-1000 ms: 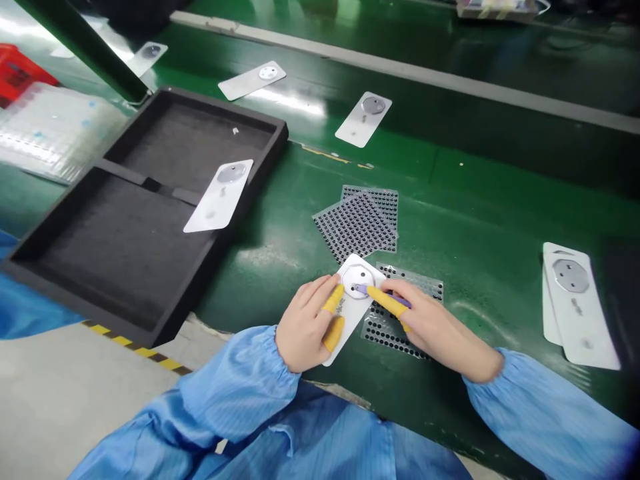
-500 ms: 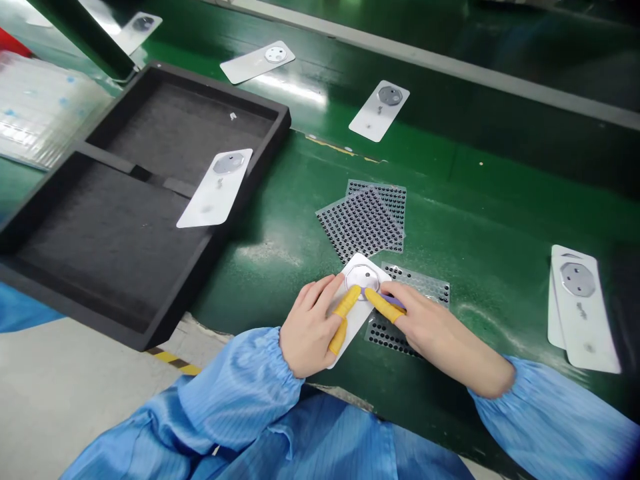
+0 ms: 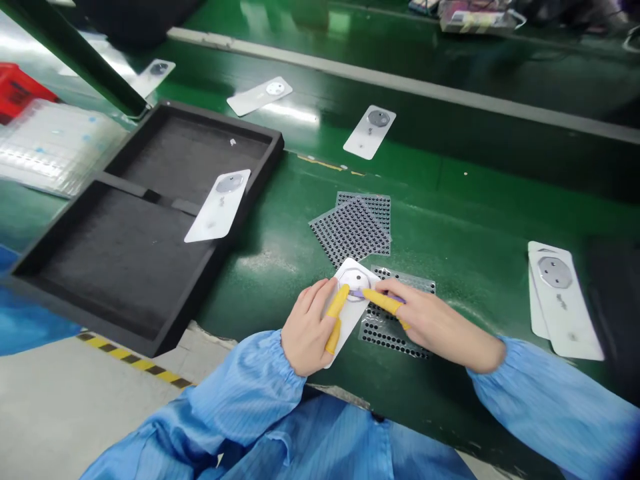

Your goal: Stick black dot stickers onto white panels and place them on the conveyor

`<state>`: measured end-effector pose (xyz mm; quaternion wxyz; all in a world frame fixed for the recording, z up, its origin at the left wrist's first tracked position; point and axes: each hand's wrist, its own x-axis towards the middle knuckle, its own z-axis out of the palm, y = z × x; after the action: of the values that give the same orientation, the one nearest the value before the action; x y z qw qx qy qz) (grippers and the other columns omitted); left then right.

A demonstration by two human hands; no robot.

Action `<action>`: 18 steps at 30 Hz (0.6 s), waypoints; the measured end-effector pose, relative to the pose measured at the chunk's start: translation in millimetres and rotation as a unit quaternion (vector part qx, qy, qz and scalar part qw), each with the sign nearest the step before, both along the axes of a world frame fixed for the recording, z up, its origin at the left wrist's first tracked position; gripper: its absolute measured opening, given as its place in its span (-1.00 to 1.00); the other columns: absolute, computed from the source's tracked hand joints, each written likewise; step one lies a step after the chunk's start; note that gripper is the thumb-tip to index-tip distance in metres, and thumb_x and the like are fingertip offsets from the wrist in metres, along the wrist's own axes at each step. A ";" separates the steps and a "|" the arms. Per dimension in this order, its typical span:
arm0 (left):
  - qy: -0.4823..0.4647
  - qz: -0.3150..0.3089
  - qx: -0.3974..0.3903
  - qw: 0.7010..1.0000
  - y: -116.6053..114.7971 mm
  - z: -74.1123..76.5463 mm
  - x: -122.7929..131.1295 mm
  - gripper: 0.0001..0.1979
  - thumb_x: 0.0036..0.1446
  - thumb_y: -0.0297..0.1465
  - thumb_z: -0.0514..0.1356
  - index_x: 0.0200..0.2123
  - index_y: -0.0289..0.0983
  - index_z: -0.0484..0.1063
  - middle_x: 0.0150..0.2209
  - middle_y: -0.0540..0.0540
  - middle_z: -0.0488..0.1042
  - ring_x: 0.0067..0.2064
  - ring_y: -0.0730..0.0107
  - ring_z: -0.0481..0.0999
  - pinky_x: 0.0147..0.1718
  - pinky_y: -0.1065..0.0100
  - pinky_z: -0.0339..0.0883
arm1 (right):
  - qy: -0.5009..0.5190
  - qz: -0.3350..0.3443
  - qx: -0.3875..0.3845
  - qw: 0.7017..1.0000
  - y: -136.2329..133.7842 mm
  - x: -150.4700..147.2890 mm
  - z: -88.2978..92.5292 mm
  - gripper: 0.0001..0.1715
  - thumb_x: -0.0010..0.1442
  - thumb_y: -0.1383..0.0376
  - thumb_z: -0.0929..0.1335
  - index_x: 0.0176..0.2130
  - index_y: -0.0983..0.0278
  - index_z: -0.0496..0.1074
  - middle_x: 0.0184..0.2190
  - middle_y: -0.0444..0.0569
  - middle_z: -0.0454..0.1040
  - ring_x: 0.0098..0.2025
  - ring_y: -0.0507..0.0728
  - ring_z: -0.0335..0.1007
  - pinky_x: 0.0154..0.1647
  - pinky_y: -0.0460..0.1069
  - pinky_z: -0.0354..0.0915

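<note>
A white phone back panel (image 3: 350,327) with a round camera ring lies tilted in front of me, over the edge of the bench. My left hand (image 3: 311,328) grips its left side, with yellow finger cots on the thumb and forefinger. In my right hand (image 3: 417,313), which also wears yellow finger cots, is a slim purple tool (image 3: 357,293). Its tip rests at the camera ring; whether it touches I cannot tell. Under the right hand lies a clear sheet of black dots (image 3: 387,340), partly hidden. Two fuller sheets of black dots (image 3: 353,230) overlap just beyond the panel.
A black divided tray (image 3: 165,280) stands at left, with another white panel (image 3: 217,207) across its right rim. Two stacked panels (image 3: 567,307) lie at right. Farther back, a panel (image 3: 370,133) and others lie on the green surface. A red bin (image 3: 23,90) stands far left.
The head view has tilted up slightly, so the scene sits lower and more of the far side shows. Both hands keep their hold; the purple tool's tip has shifted slightly left on the camera ring.
</note>
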<state>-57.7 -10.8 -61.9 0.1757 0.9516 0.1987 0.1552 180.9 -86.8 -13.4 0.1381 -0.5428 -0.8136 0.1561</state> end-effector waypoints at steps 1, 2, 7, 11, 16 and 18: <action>-0.003 -0.005 0.003 1.000 -0.5 -1.3 -0.7 -0.77 -0.06 -0.53 0.09 -0.30 -0.46 0.46 0.21 -0.53 0.08 0.23 -0.24 0.08 0.11 -0.14 0.16 | 0.018 -0.028 0.007 0.999 1.8 11.6 1.7 -0.45 0.13 0.58 0.13 0.04 0.27 0.32 0.03 0.08 0.34 -0.04 0.12 0.40 -0.11 0.01 0.46; -0.003 -0.010 0.006 1.000 -0.9 -2.2 -1.1 -0.78 -0.04 -0.54 0.08 -0.29 -0.47 0.44 0.22 -0.54 0.04 0.24 -0.24 0.05 0.13 -0.14 0.15 | 0.022 -0.068 0.021 0.997 3.9 24.5 2.4 -0.47 0.14 0.55 0.14 0.05 0.26 0.31 0.03 0.08 0.34 -0.04 0.13 0.41 -0.12 0.01 0.46; 0.015 -0.007 0.048 0.999 2.8 -6.5 1.2 -0.63 0.03 -0.58 0.04 -0.05 -0.54 0.32 0.25 -0.57 -0.04 0.28 -0.26 -0.01 0.16 -0.15 0.14 | -0.043 -0.233 0.089 0.967 16.1 62.7 -9.8 -0.61 0.23 0.45 0.18 -0.01 0.30 0.39 -0.04 0.16 0.41 -0.01 0.27 0.37 -0.02 0.26 0.36; 0.026 -0.010 0.089 0.996 4.1 -10.4 -5.6 -0.37 0.05 -0.59 0.02 0.23 -0.57 0.03 0.25 -0.57 0.02 0.28 -0.28 0.05 0.13 -0.15 0.21 | -0.052 -0.247 0.118 0.960 14.6 12.2 -21.5 -0.70 0.26 0.29 0.25 -0.07 0.35 0.45 0.17 0.24 0.25 0.25 0.42 0.03 0.17 0.45 0.06; -0.083 -0.024 0.070 0.994 12.1 -19.4 3.3 -0.16 0.04 -0.45 0.07 0.36 -0.08 -0.20 0.32 -0.17 0.09 0.14 -0.18 0.36 -0.07 -0.06 0.45 | -0.063 -0.241 0.090 0.964 11.3 -49.7 -25.0 -0.63 0.19 0.04 0.32 -0.24 0.27 0.51 0.10 0.03 0.36 0.13 0.21 0.22 0.15 0.21 0.23; -0.124 -0.057 0.020 0.990 23.8 -25.5 43.7 -0.13 -0.05 -0.31 0.13 0.34 0.06 -0.14 0.30 -0.02 0.17 0.08 -0.18 0.43 -0.19 -0.04 0.50 | -0.007 -0.244 0.073 0.967 20.9 -44.5 -25.1 -0.60 0.10 0.01 0.38 -0.22 0.27 0.49 0.13 0.00 0.33 0.13 0.19 0.23 0.14 0.13 0.25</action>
<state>-14.0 13.0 -87.4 0.1884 0.9381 0.1177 0.2659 136.4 -65.8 -38.5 0.2057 -0.7141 -0.6669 0.0540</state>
